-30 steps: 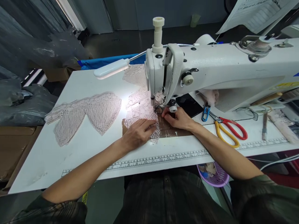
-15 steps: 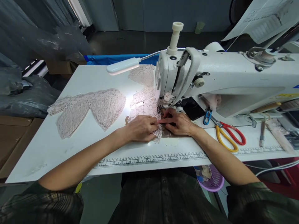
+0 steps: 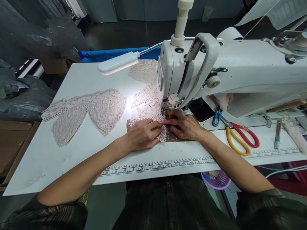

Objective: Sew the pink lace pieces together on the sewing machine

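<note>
A pale pink lace piece point(image 3: 147, 108) lies under the needle area of a white sewing machine point(image 3: 192, 70). My left hand point(image 3: 144, 134) is closed on the lace's near end, fingers bent and pressed together. From the other side, my right hand point(image 3: 185, 126) reaches in with its index finger stretched to the lace's right edge, touching it close to my left fingertips. Its other fingers are folded, and its thumb lies below. Beneath both hands is a brown plate point(image 3: 174, 137), partly covered. The machine's needle is too small to make out.
More lace pieces point(image 3: 91, 110) lie stacked on the left of the white table point(image 3: 48, 163). A lit lamp point(image 3: 118, 63) hangs over the lace. To the right are a black phone point(image 3: 201, 109), blue thread snips point(image 3: 217, 117) and scissors point(image 3: 242, 135). A printed ruler point(image 3: 158, 166) runs along the front edge.
My right hand has moved left from beside the presser foot to the lace edge, index finger now extended. My left hand's fingers have bent more on the lace. The camera view has shifted.
</note>
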A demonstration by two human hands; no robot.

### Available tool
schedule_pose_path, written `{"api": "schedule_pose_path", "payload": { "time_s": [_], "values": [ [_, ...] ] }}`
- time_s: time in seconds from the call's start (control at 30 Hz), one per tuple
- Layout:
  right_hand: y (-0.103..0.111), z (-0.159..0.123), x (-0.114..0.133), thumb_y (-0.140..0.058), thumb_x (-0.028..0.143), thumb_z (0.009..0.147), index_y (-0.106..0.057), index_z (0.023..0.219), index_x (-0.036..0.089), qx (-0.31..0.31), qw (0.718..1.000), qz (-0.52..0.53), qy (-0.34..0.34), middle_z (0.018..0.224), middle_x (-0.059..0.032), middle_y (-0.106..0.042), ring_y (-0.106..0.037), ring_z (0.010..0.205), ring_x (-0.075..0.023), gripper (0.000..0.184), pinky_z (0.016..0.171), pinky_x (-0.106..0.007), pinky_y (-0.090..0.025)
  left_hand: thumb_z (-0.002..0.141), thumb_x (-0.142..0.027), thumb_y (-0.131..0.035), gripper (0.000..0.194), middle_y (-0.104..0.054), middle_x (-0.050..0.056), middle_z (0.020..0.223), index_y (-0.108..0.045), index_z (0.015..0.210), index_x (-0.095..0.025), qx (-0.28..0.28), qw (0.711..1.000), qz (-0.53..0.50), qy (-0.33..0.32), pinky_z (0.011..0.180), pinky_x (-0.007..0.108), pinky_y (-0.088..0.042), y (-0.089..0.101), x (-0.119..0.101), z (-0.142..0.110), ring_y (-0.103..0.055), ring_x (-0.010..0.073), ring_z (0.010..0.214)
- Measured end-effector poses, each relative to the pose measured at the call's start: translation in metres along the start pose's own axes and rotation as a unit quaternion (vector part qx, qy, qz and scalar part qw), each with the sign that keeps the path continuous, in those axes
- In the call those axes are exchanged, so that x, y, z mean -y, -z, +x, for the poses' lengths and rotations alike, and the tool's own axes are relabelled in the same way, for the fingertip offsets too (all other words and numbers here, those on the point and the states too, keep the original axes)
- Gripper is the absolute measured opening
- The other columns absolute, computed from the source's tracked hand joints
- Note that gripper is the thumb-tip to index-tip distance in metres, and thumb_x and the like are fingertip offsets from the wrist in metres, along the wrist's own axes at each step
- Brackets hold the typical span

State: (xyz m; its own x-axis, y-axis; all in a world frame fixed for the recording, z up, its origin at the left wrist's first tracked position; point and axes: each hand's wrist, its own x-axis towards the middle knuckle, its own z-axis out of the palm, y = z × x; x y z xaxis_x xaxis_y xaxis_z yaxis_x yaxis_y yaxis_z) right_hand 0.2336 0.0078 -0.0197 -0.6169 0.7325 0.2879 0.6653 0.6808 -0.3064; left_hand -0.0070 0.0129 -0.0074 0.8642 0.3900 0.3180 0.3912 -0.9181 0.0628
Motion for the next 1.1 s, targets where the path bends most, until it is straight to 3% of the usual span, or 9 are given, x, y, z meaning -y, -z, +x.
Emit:
{"api": "schedule_pose_path", "payload": {
  "time_s": [0.37,0.5,0.6,0.7,0.77,0.93,1.1],
  "values": [
    [-0.007,0.000,0.002,-0.051,0.030,0.094,-0.064,0.131,0.027,0.005,0.997,-0.065,-0.035,0.114,-0.0116,-0.063,-0.060,0.089,-0.0213,0.040,0.063,-0.028,-0.049,0.093,-0.017,-0.049,0.025,-0.069,0.014,0.111,-0.066,0.109,-0.009,-0.061,0.998,-0.002,0.023,0.098,0.046,-0.056,-0.009,0.000,0.000,-0.067,0.0226,0.100],
    [-0.007,-0.001,-0.004,-0.050,0.028,0.093,-0.066,0.127,0.026,-0.016,0.996,0.013,-0.082,0.114,-0.0115,-0.062,-0.062,0.084,-0.0181,0.038,0.067,-0.029,-0.051,0.094,-0.020,-0.050,0.025,-0.069,0.013,0.113,-0.066,0.111,-0.011,-0.072,0.997,-0.016,0.029,0.100,0.049,-0.055,-0.012,0.002,-0.001,-0.066,0.0235,0.105],
    [-0.002,0.000,-0.010,-0.048,0.020,0.090,-0.074,0.109,0.023,-0.074,0.987,0.097,-0.102,0.099,-0.0079,-0.065,-0.062,0.079,-0.0158,0.032,0.072,-0.029,-0.052,0.094,-0.021,-0.051,0.025,-0.069,0.013,0.114,-0.066,0.110,-0.010,-0.077,0.996,-0.031,0.026,0.101,0.051,-0.053,-0.016,0.006,-0.002,-0.067,0.0233,0.104],
    [0.004,0.001,-0.013,-0.049,0.014,0.084,-0.076,0.086,0.018,-0.122,0.977,0.119,-0.125,0.083,-0.0056,-0.065,-0.061,0.073,-0.0155,0.027,0.067,-0.028,-0.050,0.094,-0.022,-0.052,0.025,-0.070,0.013,0.113,-0.066,0.109,-0.009,-0.084,0.995,-0.041,0.016,0.099,0.050,-0.053,-0.018,0.009,-0.003,-0.067,0.0222,0.100],
    [0.005,0.001,-0.013,-0.050,0.013,0.082,-0.075,0.081,0.017,-0.131,0.977,0.119,-0.120,0.082,-0.0055,-0.065,-0.061,0.073,-0.0161,0.026,0.067,-0.028,-0.050,0.093,-0.023,-0.052,0.024,-0.070,0.012,0.112,-0.066,0.109,-0.011,-0.086,0.995,-0.047,0.016,0.098,0.050,-0.052,-0.018,0.011,-0.003,-0.067,0.0216,0.099],
    [0.002,-0.001,-0.012,-0.050,0.016,0.084,-0.077,0.096,0.020,-0.098,0.984,0.123,-0.079,0.087,-0.0048,-0.068,-0.063,0.077,-0.0156,0.030,0.074,-0.029,-0.051,0.089,-0.023,-0.056,0.023,-0.070,0.012,0.109,-0.066,0.107,-0.013,-0.084,0.996,-0.025,0.025,0.093,0.050,-0.050,-0.011,0.007,0.002,-0.065,0.0227,0.096],
    [0.001,-0.001,-0.011,-0.049,0.018,0.086,-0.076,0.103,0.018,-0.065,0.988,0.119,-0.070,0.087,-0.0054,-0.069,-0.062,0.072,-0.0138,0.032,0.073,-0.028,-0.051,0.087,-0.016,-0.059,0.010,-0.072,0.009,0.095,-0.067,0.091,-0.013,-0.117,0.993,-0.022,-0.019,0.074,0.037,-0.052,-0.008,0.005,0.005,-0.064,0.0179,0.080]
  ]
}}
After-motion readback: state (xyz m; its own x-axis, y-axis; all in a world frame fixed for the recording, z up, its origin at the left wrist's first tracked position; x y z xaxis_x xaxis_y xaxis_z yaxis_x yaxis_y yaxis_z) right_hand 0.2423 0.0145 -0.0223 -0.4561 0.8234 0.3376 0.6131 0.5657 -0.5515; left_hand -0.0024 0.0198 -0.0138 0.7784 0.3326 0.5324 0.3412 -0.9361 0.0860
